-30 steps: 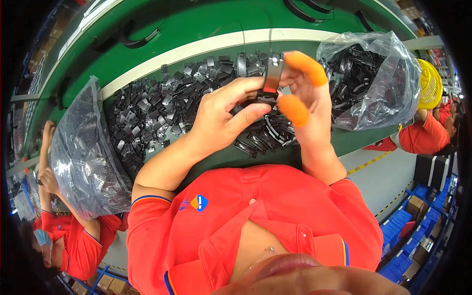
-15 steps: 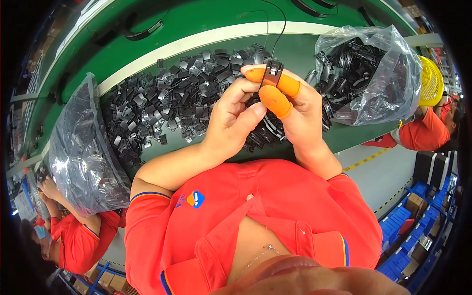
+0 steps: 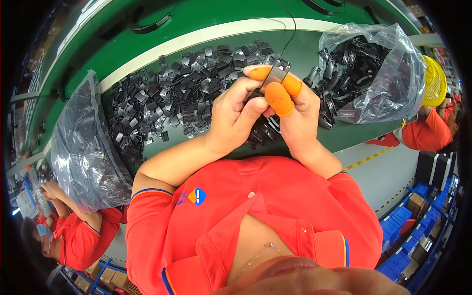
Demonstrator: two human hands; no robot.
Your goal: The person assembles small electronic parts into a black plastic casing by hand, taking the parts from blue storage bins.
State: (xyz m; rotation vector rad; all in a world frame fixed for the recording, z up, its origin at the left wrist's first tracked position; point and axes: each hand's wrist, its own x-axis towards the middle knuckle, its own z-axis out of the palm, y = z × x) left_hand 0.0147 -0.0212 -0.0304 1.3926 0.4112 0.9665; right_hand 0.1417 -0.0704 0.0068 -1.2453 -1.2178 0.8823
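Note:
Between my hands is a small black plastic part with a thin black cable running up from it. My left hand grips its lower left side, thumb and fingers closed; one fingertip wears an orange finger cot. From the other side, my right hand pinches it between thumb and index finger, both in orange cots. The fingers cover the part's lower end. Curved black pieces lie beneath my hands. A wide heap of small flat black pieces spreads over the green table to the left.
An open clear bag of black parts stands at the right, before a yellow basket. Another clear plastic bag is at the left table edge. Black curved bands rest beyond the white strip. Co-workers in red sit on both sides.
The held part has tilted to the right, and its cable has shifted right with it. Both hands keep their grip, with the right thumb slightly moved along the part.

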